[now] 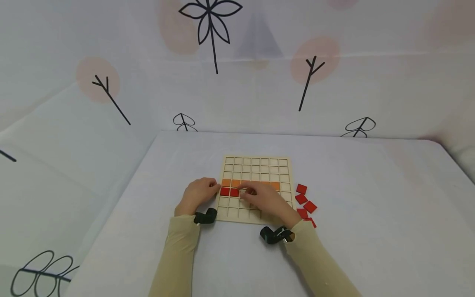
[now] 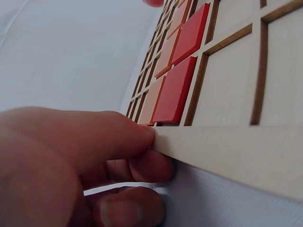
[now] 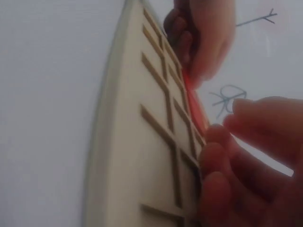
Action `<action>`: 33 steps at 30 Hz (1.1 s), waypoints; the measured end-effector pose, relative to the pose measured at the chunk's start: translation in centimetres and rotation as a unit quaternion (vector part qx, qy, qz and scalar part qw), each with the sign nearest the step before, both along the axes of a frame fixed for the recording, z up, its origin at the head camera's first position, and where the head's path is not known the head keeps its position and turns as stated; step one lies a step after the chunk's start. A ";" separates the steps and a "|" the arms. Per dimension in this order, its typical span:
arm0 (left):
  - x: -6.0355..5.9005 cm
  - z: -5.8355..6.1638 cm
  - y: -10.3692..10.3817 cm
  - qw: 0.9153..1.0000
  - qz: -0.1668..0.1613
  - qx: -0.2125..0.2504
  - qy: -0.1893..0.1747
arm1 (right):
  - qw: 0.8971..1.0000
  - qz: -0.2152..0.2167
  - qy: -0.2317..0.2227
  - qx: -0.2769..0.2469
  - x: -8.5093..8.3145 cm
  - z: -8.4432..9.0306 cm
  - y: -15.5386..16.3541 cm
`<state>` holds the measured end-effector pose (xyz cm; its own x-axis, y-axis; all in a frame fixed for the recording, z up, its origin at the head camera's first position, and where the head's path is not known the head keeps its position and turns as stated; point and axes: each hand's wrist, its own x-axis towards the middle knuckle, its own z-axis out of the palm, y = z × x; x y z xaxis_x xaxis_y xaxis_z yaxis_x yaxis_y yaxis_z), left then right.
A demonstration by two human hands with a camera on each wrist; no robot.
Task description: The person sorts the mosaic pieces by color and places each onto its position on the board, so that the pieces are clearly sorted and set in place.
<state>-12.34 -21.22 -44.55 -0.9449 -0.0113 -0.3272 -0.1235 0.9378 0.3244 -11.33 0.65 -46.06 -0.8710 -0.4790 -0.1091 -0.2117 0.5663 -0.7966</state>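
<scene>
- Steadying the grid board (image 1: 256, 189) at frame centre, the left hand (image 1: 196, 197) is pressed with curled fingers against its left edge.
- A red tile (image 3: 191, 92) appears pinched by the right hand (image 1: 263, 199); it is best lowered flat, squarely into its cell.
- Orange tiles (image 1: 231, 182) and red tiles (image 1: 229, 192) are held in the board; spare tiles (image 1: 305, 202) lie to its right.

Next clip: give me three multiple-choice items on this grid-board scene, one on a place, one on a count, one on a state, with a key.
1. The loose red tiles lie where?
A. right of the wooden board
B. left of it
C. on its far rows

2. How many red tiles in the board show uncovered?
A. none
B. two
C. six

3. What does the left hand do?
A. hangs in the air
B. holds the board's left edge
C. lifts a loose tile

Key: A, the head view shows them beside the right edge; B, two sit under the orange row; B, its fingers press that edge.
</scene>
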 end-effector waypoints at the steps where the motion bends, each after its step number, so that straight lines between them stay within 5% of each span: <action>1: 0.0 0.0 0.0 1.000 0.002 0.003 0.000 | 1.000 0.003 -0.004 -0.002 0.0 0.1 0.2; 12: 0.1 0.1 0.1 1.000 0.014 0.014 -0.001 | 1.000 0.010 0.019 0.009 -1.0 1.1 2.9; 20: 0.1 0.1 0.2 1.000 0.013 0.011 -0.001 | 1.000 -0.003 -0.025 -0.011 -1.8 1.4 5.3; 33: 0.0 -0.1 0.1 1.000 0.011 0.016 -0.001 | 0.999 -0.044 -0.024 -0.019 -1.9 3.3 8.2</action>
<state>-12.33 -21.14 -44.69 -0.9440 -0.0213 -0.3293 -0.1440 0.9244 0.3532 -13.20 8.81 -42.78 -0.9037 -0.4062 -0.1357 -0.1234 0.5504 -0.8257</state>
